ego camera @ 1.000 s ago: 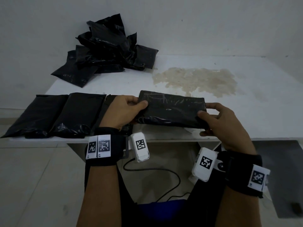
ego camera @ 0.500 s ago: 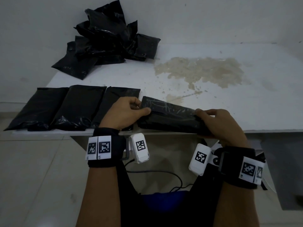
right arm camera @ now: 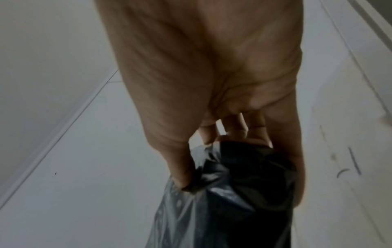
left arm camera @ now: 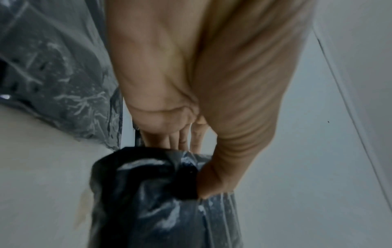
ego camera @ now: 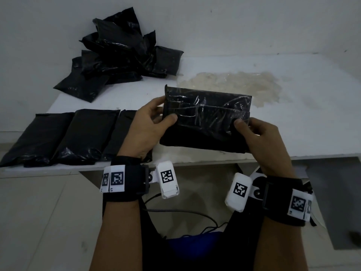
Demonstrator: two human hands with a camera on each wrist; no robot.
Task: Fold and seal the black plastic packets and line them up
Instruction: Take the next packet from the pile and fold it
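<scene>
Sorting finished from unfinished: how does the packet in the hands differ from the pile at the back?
The held packet is gripped at its ends by the left hand and right hand, above the table; the pile lies untouched by the wall. The held packet looks flat and folded; the pile is crumpled and jumbled. Both are black plastic.

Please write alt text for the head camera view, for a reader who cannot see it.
Two hands hold a folded black plastic packet above a white table, the left hand gripping one end and the right hand the other. Three packets lie in a row at the near left edge, a loose heap of packets sits by the wall, and a yellowish stain marks the tabletop.
</scene>
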